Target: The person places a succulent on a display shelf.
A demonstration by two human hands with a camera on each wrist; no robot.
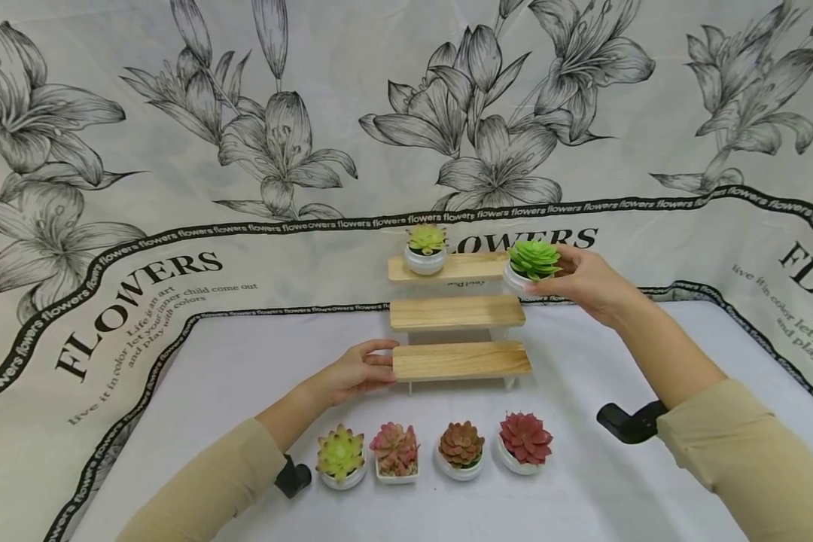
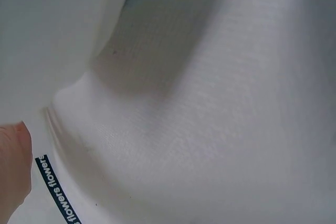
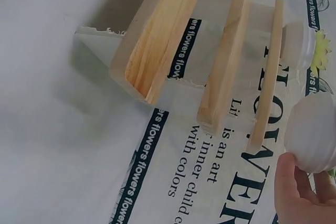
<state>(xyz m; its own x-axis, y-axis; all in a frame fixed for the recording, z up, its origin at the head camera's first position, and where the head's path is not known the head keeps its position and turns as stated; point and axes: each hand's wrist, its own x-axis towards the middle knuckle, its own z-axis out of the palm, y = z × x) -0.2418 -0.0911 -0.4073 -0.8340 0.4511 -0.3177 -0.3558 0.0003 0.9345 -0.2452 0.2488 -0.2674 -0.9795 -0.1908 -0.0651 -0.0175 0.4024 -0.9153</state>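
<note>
A tiered display stand [image 1: 458, 361] with three wooden steps stands on the white cloth. My left hand [image 1: 360, 372] holds the left end of its lowest step; in the left wrist view only a fingertip [image 2: 14, 169] shows. My right hand [image 1: 592, 282] grips a bright green potted succulent [image 1: 534, 260] by its white pot, at the right end of the top step. In the right wrist view that white pot [image 3: 311, 132] appears apart from the step, tilted in my fingers. A yellow-green potted succulent [image 1: 425, 248] sits on the top step's left end.
In front of the stand is a row of potted succulents: yellow-green [image 1: 340, 456], pink [image 1: 396, 452], brown [image 1: 461, 449] and red [image 1: 525, 443]. A flower-printed cloth [image 1: 298, 263] hangs behind the table. Black wrist mounts [image 1: 630, 421] stick out from both sleeves.
</note>
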